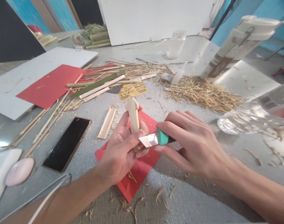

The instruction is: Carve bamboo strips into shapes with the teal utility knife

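Your left hand (120, 149) grips a carved bamboo piece (133, 114) upright. Your right hand (191, 143) holds a teal-handled utility knife (156, 138), tip against the piece, above red paper (142, 168); a phone (67, 143) lies left.

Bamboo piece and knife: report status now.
Left hand grips bamboo piece upright. Right hand holds utility knife, blade at it. Red paper beneath; phone left.

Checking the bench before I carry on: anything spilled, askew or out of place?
Yes. Shavings and straw litter the table, and a clear plastic bottle lies on its side at the right edge. The phone sits among bamboo strips. The left hand holds a wooden piece, the right hand a cutter.
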The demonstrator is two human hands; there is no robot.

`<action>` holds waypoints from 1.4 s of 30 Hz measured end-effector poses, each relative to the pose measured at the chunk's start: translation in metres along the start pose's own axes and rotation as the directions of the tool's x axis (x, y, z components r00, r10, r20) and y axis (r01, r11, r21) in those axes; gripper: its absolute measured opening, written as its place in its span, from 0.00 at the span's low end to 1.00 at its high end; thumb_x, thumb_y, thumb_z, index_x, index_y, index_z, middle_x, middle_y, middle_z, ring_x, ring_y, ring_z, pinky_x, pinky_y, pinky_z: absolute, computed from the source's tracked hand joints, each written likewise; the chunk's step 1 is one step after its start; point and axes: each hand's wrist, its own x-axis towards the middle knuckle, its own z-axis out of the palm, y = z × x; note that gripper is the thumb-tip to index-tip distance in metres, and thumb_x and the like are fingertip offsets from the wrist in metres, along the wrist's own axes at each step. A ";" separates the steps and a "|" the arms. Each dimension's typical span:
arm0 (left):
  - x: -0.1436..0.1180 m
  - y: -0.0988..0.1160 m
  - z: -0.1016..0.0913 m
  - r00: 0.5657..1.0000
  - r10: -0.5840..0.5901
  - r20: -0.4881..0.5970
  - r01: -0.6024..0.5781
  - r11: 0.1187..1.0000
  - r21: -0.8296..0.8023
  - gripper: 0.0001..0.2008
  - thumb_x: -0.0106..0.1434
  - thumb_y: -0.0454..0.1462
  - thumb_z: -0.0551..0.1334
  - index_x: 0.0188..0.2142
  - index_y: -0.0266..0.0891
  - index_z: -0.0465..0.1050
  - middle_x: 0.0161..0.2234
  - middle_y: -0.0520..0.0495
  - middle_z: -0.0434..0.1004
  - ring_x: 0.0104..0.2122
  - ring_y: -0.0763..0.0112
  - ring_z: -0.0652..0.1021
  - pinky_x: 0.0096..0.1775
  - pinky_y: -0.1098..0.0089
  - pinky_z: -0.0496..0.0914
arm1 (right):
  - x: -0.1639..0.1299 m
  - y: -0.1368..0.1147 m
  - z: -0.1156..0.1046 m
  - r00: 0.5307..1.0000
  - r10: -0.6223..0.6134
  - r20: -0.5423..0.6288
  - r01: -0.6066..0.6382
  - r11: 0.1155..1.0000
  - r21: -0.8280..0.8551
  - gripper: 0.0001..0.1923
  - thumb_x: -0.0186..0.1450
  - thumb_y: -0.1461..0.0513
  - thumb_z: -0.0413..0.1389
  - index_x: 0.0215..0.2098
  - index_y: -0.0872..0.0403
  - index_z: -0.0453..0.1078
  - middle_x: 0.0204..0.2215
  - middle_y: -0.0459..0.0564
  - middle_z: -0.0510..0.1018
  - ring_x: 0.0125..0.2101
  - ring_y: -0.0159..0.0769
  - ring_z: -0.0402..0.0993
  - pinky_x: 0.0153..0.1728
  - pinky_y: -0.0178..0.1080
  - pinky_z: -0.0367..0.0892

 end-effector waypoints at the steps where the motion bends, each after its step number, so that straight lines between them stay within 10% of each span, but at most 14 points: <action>1: 0.000 0.000 -0.001 1.000 0.000 0.007 0.000 1.000 -0.003 0.21 0.72 0.34 0.69 0.61 0.51 0.72 0.32 0.57 0.67 0.25 0.80 0.65 0.28 0.81 0.66 | 0.000 0.000 0.000 1.000 -0.001 0.002 0.001 1.000 0.001 0.21 0.80 0.48 0.51 0.38 0.54 0.70 0.31 0.48 0.68 0.30 0.37 0.58 0.34 0.42 0.55; 42: 0.001 -0.002 -0.004 0.999 0.009 0.044 -0.008 1.000 -0.029 0.21 0.73 0.36 0.69 0.62 0.51 0.72 0.32 0.56 0.67 0.26 0.81 0.67 0.28 0.82 0.67 | 0.001 0.005 -0.002 0.999 -0.042 -0.029 0.042 0.999 -0.018 0.20 0.78 0.48 0.55 0.38 0.55 0.72 0.31 0.49 0.70 0.30 0.39 0.61 0.34 0.43 0.57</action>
